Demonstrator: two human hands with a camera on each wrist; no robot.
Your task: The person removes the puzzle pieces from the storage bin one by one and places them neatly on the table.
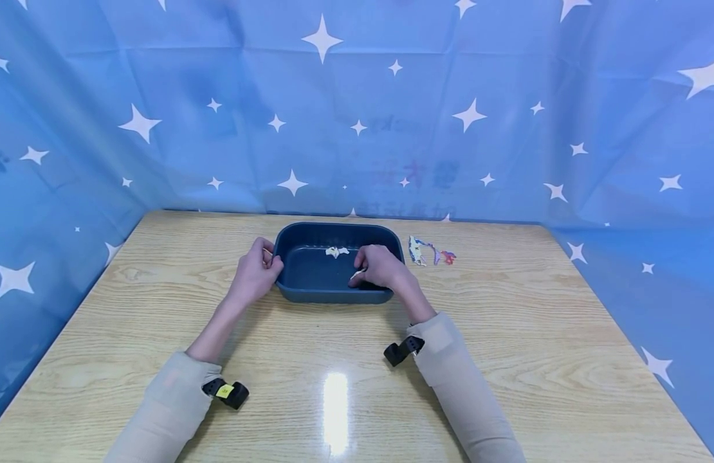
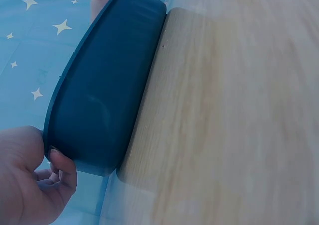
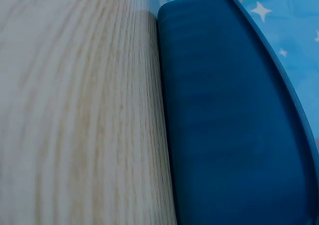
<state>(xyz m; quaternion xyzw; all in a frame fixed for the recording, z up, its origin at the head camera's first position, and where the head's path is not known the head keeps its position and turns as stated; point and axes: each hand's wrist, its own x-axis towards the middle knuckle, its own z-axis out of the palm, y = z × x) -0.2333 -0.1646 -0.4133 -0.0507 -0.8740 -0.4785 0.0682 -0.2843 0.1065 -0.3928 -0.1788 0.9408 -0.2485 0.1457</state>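
A dark blue rectangular tub (image 1: 311,269) stands near the back of the table. My left hand (image 1: 257,269) grips its left rim; the left wrist view shows the thumb and curled fingers of that hand (image 2: 35,177) at the tub's corner. Over the right side, my right hand (image 1: 380,265) reaches down inside and pinches a small whitish piece (image 1: 357,274), partly hidden by the fingers. Another small, irregular whitish piece (image 1: 336,252) lies on the tub floor by the back wall. In the right wrist view the tub's outer wall (image 3: 229,110) hides the right hand's work.
Right of the tub, a small multicoloured, irregular item (image 1: 417,251) lies on the wooden table (image 1: 311,360), with a reddish-purple part (image 1: 448,257) at its right end. A blue curtain (image 1: 357,154) with white stars hangs behind and along both sides.
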